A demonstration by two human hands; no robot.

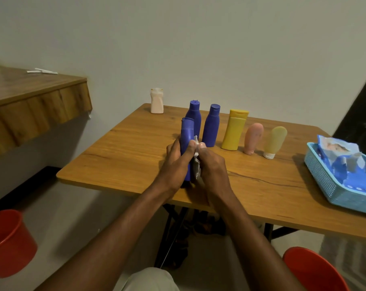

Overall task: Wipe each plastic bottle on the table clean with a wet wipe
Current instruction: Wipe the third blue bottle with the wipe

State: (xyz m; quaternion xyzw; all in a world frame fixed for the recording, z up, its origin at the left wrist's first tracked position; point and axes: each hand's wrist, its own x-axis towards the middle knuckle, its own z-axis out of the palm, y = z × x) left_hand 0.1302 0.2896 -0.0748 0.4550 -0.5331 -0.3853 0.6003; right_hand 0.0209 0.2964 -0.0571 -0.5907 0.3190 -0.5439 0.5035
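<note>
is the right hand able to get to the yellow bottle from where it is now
Probably yes: the yellow bottle stands upright just beyond the right hand, with only bare table between. The hand grips the wet wipe against the held blue bottle, though, so it would have to free itself first.

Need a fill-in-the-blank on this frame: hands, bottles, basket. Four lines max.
1. The left hand grips a tall ___ plastic bottle.
2. The right hand holds a crumpled white wet wipe against that same ___.
3. Behind the hands, ___ more blue bottles stand upright on the wooden table.
4. The light blue plastic basket sits at the table's ___ edge.

Missing words: blue; bottle; two; right
</note>
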